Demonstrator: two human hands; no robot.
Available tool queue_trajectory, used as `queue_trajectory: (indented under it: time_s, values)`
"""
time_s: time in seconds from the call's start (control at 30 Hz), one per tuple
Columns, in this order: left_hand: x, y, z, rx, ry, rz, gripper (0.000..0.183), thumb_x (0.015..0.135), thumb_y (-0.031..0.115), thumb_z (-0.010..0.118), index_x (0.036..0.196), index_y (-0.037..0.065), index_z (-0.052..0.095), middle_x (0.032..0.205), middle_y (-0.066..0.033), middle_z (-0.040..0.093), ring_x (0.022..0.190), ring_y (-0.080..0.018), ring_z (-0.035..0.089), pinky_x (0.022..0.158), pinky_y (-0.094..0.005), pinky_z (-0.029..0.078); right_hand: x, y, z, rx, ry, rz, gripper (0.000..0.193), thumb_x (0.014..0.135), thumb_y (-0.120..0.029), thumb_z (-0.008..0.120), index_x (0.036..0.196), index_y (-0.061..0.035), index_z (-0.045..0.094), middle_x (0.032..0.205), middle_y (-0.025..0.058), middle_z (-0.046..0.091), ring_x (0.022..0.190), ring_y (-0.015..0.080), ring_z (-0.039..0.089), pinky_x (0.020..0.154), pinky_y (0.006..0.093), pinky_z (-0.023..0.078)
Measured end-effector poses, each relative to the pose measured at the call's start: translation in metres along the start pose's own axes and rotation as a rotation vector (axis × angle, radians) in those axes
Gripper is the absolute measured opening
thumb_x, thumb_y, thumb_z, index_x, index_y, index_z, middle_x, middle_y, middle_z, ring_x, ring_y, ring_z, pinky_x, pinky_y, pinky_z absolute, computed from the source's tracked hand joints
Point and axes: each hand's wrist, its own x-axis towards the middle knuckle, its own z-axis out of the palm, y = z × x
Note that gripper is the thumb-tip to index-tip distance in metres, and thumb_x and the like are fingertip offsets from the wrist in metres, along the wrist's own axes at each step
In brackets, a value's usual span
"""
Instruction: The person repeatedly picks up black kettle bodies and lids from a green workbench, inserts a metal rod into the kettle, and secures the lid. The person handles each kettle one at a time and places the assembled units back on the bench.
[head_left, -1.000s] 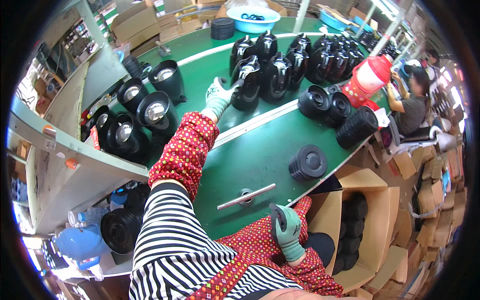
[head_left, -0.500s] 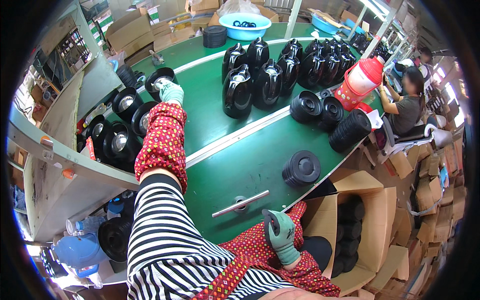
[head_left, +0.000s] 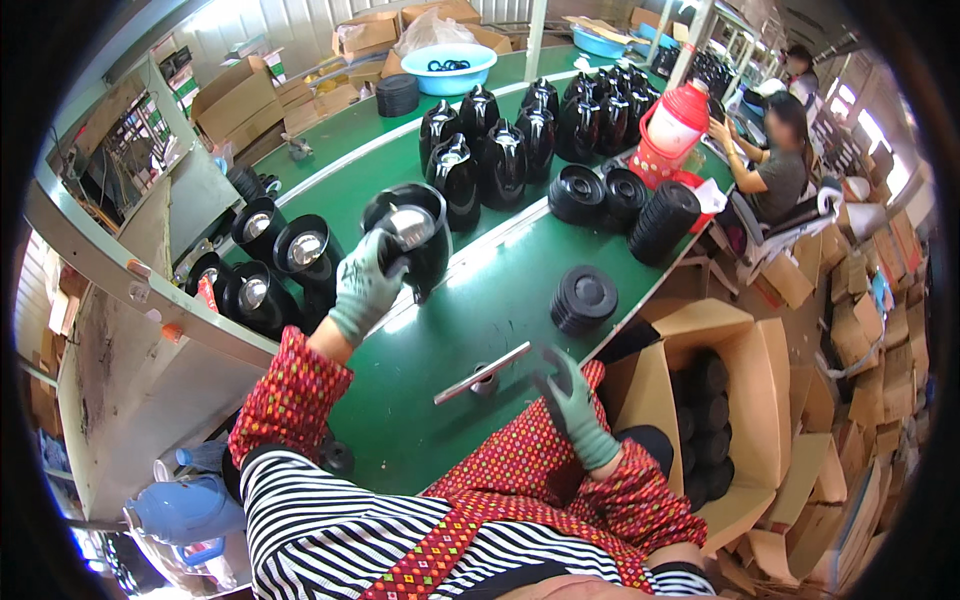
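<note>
My left hand (head_left: pixel 368 285), in a pale green glove with a dark palm, grips a glossy black thermos jug (head_left: pixel 432 235) by its rim. The jug is tilted over the green table, and a shiny silver part shows within its round opening. My right hand (head_left: pixel 572 405), gloved alike and slightly blurred, is held near the table's front edge with its fingers apart and nothing visible in them. Just left of it, a metal bar on a round mount (head_left: pixel 483 376) stands on the table. Beyond that bar sits a stack of black discs (head_left: pixel 584 299).
Several similar jugs (head_left: pixel 258 292) lie at left with openings showing. Upright black jugs (head_left: pixel 502 165) stand in rows behind. Further right are more disc stacks (head_left: pixel 664 222) and a red-and-white thermos (head_left: pixel 670 135). An open carton (head_left: pixel 625 390) adjoins the front edge. A co-worker (head_left: pixel 775 165) sits at right.
My left hand has brought a jug from the group at left toward the table's middle. My right hand's fingers have opened out and it has risen slightly. The view has shifted a little.
</note>
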Motion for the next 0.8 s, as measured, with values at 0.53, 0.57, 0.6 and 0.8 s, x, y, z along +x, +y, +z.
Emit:
queue_trajectory:
  time_s: [0.53, 0.57, 0.6, 0.8]
  values:
    - [-0.113, 0.148, -0.024, -0.773, -0.318, 0.214, 0.066, 0.088, -0.004, 0.071, 0.149, 0.002, 0.048, 0.157, -0.0237, 0.047, 0.112, -0.0264, 0.07, 0.092, -0.0351, 0.057, -0.056, -0.132, -0.11, 0.841, -0.21, 0.525, 0.059, 0.101, -0.028, 0.071, 0.147, 0.0042, 0.052, 0.134, 0.0131, 0.067, 0.119, 0.0219, 0.067, 0.104, 0.035, 0.055]
    - [-0.111, 0.14, -0.009, -0.785, -0.258, 0.058, 0.068, 0.092, -0.009, 0.065, 0.155, 0.001, 0.042, 0.159, -0.0213, 0.046, 0.113, -0.0208, 0.067, 0.094, -0.0331, 0.056, -0.072, -0.125, -0.119, 0.91, -0.17, 0.523, 0.057, 0.101, -0.029, 0.07, 0.144, 0.0056, 0.054, 0.131, 0.0128, 0.068, 0.116, 0.0225, 0.069, 0.103, 0.0356, 0.055]
    - [-0.111, 0.13, 0.008, -0.795, -0.257, -0.072, 0.065, 0.096, -0.009, 0.062, 0.157, 0.002, 0.041, 0.159, -0.0176, 0.045, 0.121, -0.0192, 0.061, 0.1, -0.0326, 0.053, -0.094, -0.097, -0.129, 0.852, -0.105, 0.508, 0.057, 0.1, -0.03, 0.069, 0.142, 0.0056, 0.056, 0.13, 0.0135, 0.069, 0.114, 0.0235, 0.07, 0.102, 0.0368, 0.056]
    - [-0.151, 0.138, 0.074, -1.394, -0.843, -0.142, 0.092, 0.088, 0.021, 0.085, 0.162, 0.002, 0.034, 0.161, -0.0139, 0.047, 0.146, -0.0253, 0.046, 0.124, -0.0416, 0.035, -0.111, -0.112, -0.126, 0.752, -0.081, 0.506, 0.055, 0.093, -0.02, 0.076, 0.14, 0.0006, 0.058, 0.134, 0.0122, 0.068, 0.117, 0.022, 0.068, 0.104, 0.0379, 0.055]
